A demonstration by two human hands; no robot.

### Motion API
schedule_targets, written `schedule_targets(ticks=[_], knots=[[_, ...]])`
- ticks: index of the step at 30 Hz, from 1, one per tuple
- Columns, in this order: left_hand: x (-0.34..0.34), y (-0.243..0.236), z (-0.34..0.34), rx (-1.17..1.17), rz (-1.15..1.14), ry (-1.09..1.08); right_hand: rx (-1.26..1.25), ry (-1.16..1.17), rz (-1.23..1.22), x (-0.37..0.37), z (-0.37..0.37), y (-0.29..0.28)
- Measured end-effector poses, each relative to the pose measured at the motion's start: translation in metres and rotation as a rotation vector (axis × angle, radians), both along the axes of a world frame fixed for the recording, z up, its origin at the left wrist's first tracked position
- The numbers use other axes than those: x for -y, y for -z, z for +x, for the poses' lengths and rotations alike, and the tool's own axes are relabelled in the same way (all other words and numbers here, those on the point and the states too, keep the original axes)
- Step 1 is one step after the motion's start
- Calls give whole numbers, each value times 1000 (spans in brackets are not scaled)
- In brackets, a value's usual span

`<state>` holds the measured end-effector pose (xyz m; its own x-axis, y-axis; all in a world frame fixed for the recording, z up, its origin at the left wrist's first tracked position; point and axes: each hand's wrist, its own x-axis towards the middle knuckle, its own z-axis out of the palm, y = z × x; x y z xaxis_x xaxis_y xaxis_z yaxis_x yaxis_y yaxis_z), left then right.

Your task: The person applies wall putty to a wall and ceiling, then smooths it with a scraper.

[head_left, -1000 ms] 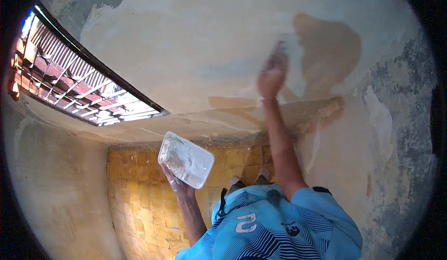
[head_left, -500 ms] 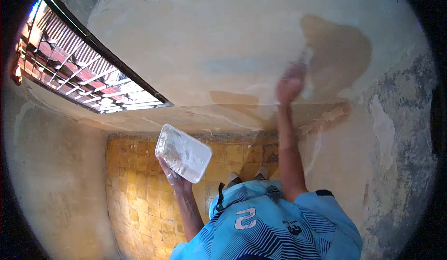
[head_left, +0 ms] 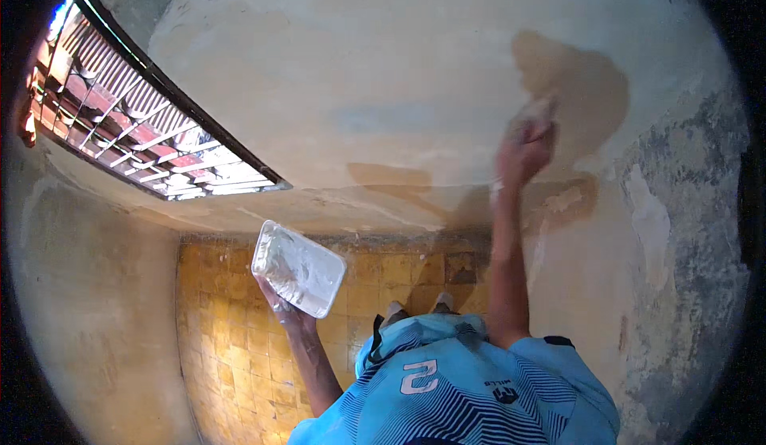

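My left hand (head_left: 286, 305) supports a white rectangular plastic tub (head_left: 309, 273) from beneath its lower left side. White paste (head_left: 279, 257) clings mostly to the tub's left inner wall, and smears of it mark my hand and forearm. Raised at the wall (head_left: 431, 70), my right hand (head_left: 524, 151) is closed round a pale, flat spreading tool (head_left: 542, 110). Motion blurs that tool, so its exact shape and whether it touches the wall cannot be made out.
A barred window (head_left: 144, 118) opens in the wall at the left. Rough grey patches (head_left: 686, 182) show at the right. Yellow tiles (head_left: 239, 325) cover the floor below, where my feet (head_left: 444, 300) stand close to the wall. A shadow (head_left: 582, 86) falls beside my right hand.
My right hand has moved right and slightly down along the wall with the tool. The tub, in my left hand, has shifted a little left and down in view.
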<state>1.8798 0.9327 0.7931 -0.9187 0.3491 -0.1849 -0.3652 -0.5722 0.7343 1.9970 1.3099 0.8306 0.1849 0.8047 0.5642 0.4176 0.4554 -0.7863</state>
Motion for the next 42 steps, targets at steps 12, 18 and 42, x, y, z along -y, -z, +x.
schedule_targets(ticks=[12,18,42], knots=[[-27,-13,10,-53,22,47,119,-636,69,83,-88,-17],[-26,-2,0,19,49,76,54,-20,26,-33,21,-67],[-96,-12,43,-19,116,121,-299,-819,101,-31,5,-56]])
